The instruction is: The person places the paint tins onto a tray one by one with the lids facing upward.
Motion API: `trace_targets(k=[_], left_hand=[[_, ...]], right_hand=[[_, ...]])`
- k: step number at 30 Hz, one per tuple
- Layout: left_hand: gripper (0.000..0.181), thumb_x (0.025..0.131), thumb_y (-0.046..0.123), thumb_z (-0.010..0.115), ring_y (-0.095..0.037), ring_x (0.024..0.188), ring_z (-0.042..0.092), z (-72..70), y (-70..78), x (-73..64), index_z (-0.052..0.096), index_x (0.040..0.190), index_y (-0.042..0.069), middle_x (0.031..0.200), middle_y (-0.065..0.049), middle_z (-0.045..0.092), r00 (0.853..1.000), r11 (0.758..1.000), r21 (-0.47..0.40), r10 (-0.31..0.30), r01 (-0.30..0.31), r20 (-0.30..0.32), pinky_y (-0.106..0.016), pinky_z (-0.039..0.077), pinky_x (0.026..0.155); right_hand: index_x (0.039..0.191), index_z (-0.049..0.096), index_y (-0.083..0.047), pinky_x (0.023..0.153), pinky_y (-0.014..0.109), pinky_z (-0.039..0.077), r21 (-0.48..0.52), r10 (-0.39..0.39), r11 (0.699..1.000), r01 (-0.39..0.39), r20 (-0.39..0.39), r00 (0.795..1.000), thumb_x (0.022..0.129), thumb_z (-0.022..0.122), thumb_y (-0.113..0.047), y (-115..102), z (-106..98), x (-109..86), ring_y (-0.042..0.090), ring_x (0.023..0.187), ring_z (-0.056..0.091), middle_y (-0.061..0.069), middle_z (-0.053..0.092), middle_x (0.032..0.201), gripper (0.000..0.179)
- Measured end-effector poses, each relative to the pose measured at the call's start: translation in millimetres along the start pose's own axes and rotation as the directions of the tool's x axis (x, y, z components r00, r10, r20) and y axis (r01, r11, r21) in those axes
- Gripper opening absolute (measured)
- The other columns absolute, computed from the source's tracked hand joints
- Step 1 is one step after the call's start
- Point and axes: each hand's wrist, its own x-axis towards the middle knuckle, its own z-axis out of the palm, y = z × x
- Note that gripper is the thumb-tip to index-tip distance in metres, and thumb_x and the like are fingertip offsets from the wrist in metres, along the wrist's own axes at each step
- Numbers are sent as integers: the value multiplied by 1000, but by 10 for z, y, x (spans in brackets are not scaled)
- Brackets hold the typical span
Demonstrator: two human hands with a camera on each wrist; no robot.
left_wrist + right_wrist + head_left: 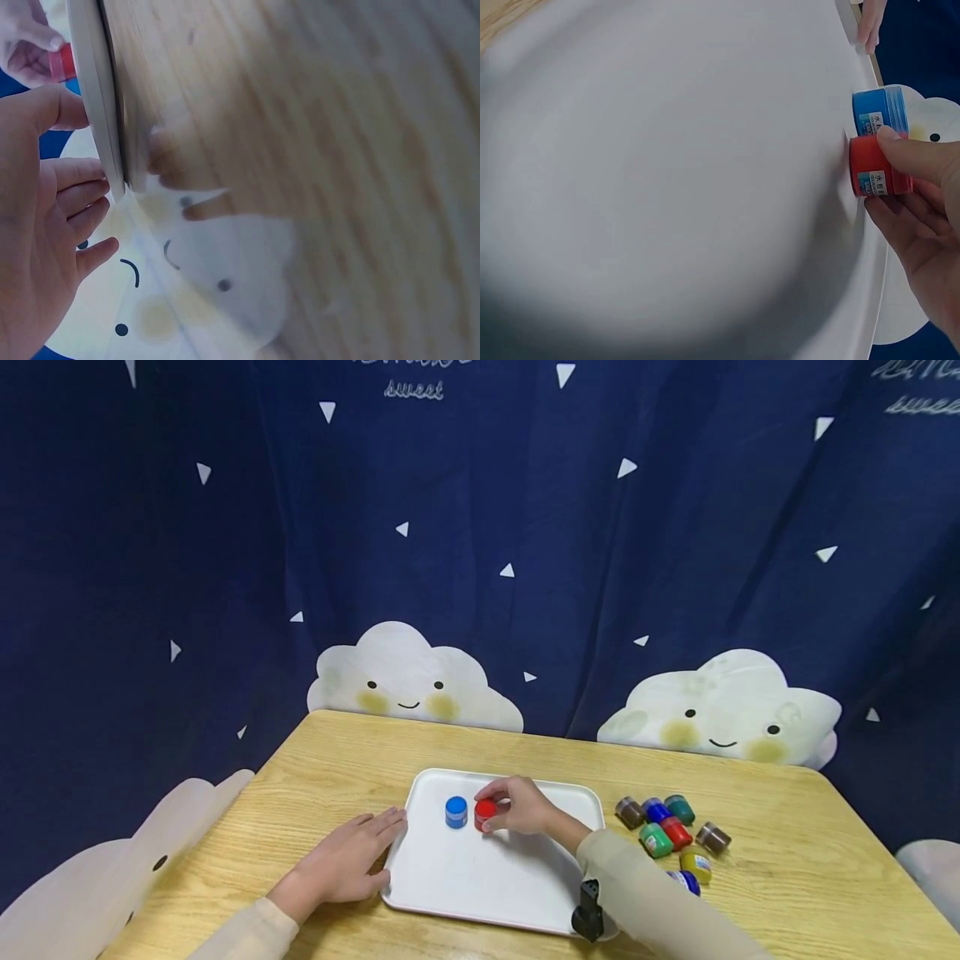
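Note:
My right hand (522, 806) pinches a small red paint jar (485, 815) between thumb and fingers, at the far half of the white tray (480, 881). Just left of it stands a blue paint jar (456, 812), upright on the tray. In the right wrist view, the red jar (870, 166) shows a label with printed characters, and the blue jar (877, 111) is close beside it. My left hand (348, 860) has its fingers extended and touches the tray's left edge. The left wrist view shows those fingers (75, 184) against the tray's rim (101, 97).
Right of the tray, several paint jars lie on the wooden table (787, 860): brown (630, 812), dark green (680, 809), green (656, 840), red (677, 833), yellow (696, 865) and blue. A navy curtain (480, 527) with cloud shapes hangs behind the table's far edge.

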Motion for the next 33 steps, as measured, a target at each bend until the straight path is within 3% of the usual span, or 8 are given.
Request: trace_targets(k=[11,18,27,33], left_hand=[[65,84,29,60,-28,138,44,18,-10,-1,47,140,0,147,-15,47,1000,1000,0,11,-11,-6,-50,40,111],[65,84,29,61,-28,138,45,-16,-7,9,46,140,0,147,-15,47,1000,1000,10,0,0,-4,-50,40,111],[65,84,29,59,-28,139,43,8,-6,2,46,141,0,149,-14,45,1000,1000,-17,-5,5,1,-50,38,112],[64,83,28,60,-29,138,45,4,-7,-4,47,139,0,147,-16,47,1000,1000,-5,7,-7,-17,-51,40,110]], right_hand=[[111,66,6,92,43,56,-33,-74,997,76,40,996,72,80,-4,-9,-250,-238,35,106,66,20,69,113,43],[109,65,10,86,40,59,-125,-118,985,122,41,992,75,78,-5,13,-519,-469,38,101,67,25,68,111,39],[105,66,8,78,39,60,-200,-65,978,63,-3,998,76,77,-9,44,-873,-834,37,91,68,24,69,104,35],[103,69,1,69,28,59,-313,-10,950,-14,-75,997,77,78,-15,78,-1064,-1106,24,82,68,16,72,96,32]])
